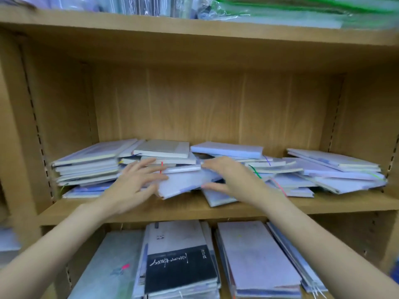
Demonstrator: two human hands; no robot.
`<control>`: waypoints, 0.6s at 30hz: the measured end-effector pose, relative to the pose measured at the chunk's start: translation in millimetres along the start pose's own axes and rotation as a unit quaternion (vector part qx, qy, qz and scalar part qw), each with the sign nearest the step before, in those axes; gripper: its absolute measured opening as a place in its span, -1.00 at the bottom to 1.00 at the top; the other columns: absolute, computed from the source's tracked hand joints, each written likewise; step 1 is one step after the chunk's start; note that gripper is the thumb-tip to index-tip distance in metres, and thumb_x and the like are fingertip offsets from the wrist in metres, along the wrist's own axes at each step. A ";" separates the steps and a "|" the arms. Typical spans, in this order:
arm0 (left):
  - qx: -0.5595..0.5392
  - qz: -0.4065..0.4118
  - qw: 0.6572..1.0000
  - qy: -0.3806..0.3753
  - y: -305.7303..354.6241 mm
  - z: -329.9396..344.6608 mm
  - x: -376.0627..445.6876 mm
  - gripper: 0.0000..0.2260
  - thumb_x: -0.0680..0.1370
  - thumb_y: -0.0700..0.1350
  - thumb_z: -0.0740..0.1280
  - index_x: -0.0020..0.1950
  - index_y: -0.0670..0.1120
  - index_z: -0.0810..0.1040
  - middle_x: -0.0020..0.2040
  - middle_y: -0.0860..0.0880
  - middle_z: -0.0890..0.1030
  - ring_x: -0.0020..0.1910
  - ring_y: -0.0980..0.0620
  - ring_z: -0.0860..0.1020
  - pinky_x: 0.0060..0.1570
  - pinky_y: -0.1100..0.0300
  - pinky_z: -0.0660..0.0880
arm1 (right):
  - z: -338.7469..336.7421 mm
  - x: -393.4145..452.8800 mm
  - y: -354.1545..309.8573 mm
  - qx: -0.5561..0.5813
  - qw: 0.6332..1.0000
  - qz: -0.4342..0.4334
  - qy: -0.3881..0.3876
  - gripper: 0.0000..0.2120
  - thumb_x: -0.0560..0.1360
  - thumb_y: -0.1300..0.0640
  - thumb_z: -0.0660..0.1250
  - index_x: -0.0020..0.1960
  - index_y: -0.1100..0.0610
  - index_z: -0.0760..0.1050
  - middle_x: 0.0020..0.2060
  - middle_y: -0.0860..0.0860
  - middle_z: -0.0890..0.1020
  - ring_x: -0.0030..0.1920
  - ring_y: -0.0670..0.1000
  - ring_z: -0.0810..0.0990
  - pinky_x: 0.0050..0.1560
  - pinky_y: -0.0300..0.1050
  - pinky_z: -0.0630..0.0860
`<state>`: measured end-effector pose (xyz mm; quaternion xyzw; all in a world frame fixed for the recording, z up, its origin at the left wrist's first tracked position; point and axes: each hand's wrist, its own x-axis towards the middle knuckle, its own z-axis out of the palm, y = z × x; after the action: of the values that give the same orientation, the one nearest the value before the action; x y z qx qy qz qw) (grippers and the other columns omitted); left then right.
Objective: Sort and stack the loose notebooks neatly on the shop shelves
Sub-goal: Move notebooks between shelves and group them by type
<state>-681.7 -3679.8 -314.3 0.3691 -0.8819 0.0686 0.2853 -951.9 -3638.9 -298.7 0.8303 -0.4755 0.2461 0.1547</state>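
Loose pale blue and white notebooks [226, 148] lie in an untidy heap along the middle wooden shelf [323, 205]. Both my hands reach into the middle of the heap. My left hand [135, 183] has its fingers spread over the left end of a pale notebook [183, 182] that tilts out toward the shelf's front, thumb under its edge. My right hand [228, 176] lies on the notebook's right end, fingers over the top and thumb along its front edge. A tidier pile [86, 167] sits at the heap's left end.
The shelf below holds flat stacks, one topped by a black and grey notebook [179, 262] and one by a pale cover [257, 255]. Plastic-wrapped stock [302, 11] fills the top shelf. The cabinet's side walls [19, 130] stand close on both sides.
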 end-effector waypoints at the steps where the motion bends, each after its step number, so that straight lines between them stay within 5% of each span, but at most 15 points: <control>1: 0.025 0.000 1.000 -0.019 -6.9 1.1 -1.2 -0.48 0.44 0.23 -0.12 0.28 0.20 0.41 0.38 0.25 0.29 0.47 0.18 0.09 0.44 -0.05 0.06 | 13.0 7.4 -17.7 -0.040 0.999 -0.023 -0.026 -0.58 0.49 -0.04 0.33 0.26 0.18 0.45 0.20 0.08 0.54 0.24 0.09 0.45 0.18 -0.06 0.38; 3: 0.047 0.011 0.997 -0.052 -18.8 0.0 -2.2 -0.56 0.49 0.10 -0.01 0.36 0.17 0.31 0.40 0.28 0.21 0.47 0.23 0.03 0.46 -0.01 0.08 | 39.1 21.9 -36.8 -0.144 0.987 -0.070 0.011 -0.81 0.43 0.15 0.32 0.01 0.19 0.54 -0.04 0.09 0.62 0.00 0.10 0.57 -0.19 -0.11 0.48; 5: 0.041 0.021 0.997 -0.069 -26.9 -4.4 -0.4 -0.55 0.52 -0.18 0.16 0.40 0.11 0.31 0.41 0.27 0.18 0.47 0.27 0.00 0.47 0.11 0.09 | 49.3 30.6 -42.7 -0.156 0.985 -0.055 0.039 -0.88 0.20 0.29 0.40 -0.31 0.12 0.53 -0.40 0.02 0.59 -0.38 0.06 0.59 -0.52 -0.29 0.19; 7: 0.014 0.022 0.997 -0.068 -29.7 -8.2 3.4 -0.48 0.50 -0.34 0.21 0.39 0.07 0.35 0.40 0.27 0.18 0.44 0.31 -0.01 0.42 0.37 0.03 | 45.4 36.7 -39.4 -0.102 0.991 -0.038 0.080 -0.80 0.12 0.32 0.45 -0.40 0.09 0.48 -0.54 0.01 0.53 -0.51 0.06 0.54 -0.52 -0.32 0.12; 9: -0.030 -0.010 0.998 -0.060 -30.3 -11.0 7.4 -0.56 0.52 -0.28 0.25 0.36 0.05 0.39 0.37 0.27 0.18 0.42 0.32 0.04 0.28 0.53 0.03 | 26.4 38.3 -32.0 -0.046 0.990 0.001 0.137 -0.97 0.30 0.23 0.37 -0.29 0.13 0.55 -0.52 0.07 0.54 -0.47 0.12 0.53 -0.51 -0.21 0.27; 11: -0.090 -0.045 0.994 -0.047 -28.1 -13.3 11.4 -0.72 0.55 -0.09 0.28 0.27 0.06 0.47 0.35 0.20 0.33 0.40 0.21 0.24 0.20 0.41 0.21 | -0.7 38.6 -22.2 0.027 0.977 0.042 0.208 -0.87 0.41 0.13 0.32 -0.25 0.18 0.55 -0.53 0.02 0.45 -0.46 0.08 0.42 -0.44 -0.11 0.30; 14: -0.193 -0.081 0.977 0.032 -18.1 -17.0 15.9 -0.85 0.57 -0.08 0.28 0.08 0.11 0.55 0.15 0.14 0.54 0.28 0.21 0.40 0.18 0.29 0.34 | -38.1 40.6 -23.0 0.135 0.953 0.075 0.260 -0.81 0.45 0.15 0.39 -0.30 0.16 0.48 -0.53 -0.03 0.36 -0.47 -0.06 0.26 -0.38 -0.17 0.21; 16: -0.275 -0.109 0.950 0.098 -7.3 -22.7 18.6 -0.85 0.55 -0.08 0.30 0.08 0.11 0.54 0.07 0.11 0.62 0.13 0.23 0.53 0.21 0.15 0.44 | -56.3 43.8 -23.1 0.201 0.936 0.112 0.267 -0.85 0.43 0.14 0.42 -0.19 0.25 0.58 -0.41 0.13 0.56 -0.43 -0.13 0.40 -0.30 -0.19 0.36; 18: -0.330 -0.107 0.932 0.105 5.6 -30.0 21.4 -0.79 0.49 0.02 0.38 0.10 0.16 0.50 0.07 0.13 0.61 0.07 0.28 0.55 0.21 0.14 0.46 | -76.4 46.7 -23.9 0.299 0.893 0.132 0.309 -0.87 0.38 0.04 0.41 -0.16 0.09 0.62 -0.21 0.14 0.68 -0.23 0.01 0.57 -0.10 0.07 0.53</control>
<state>-684.0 -3678.9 -277.1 0.3371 -0.7751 -0.2185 0.4877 -931.2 -3622.8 -209.8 0.6491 -0.4134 0.6386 0.0044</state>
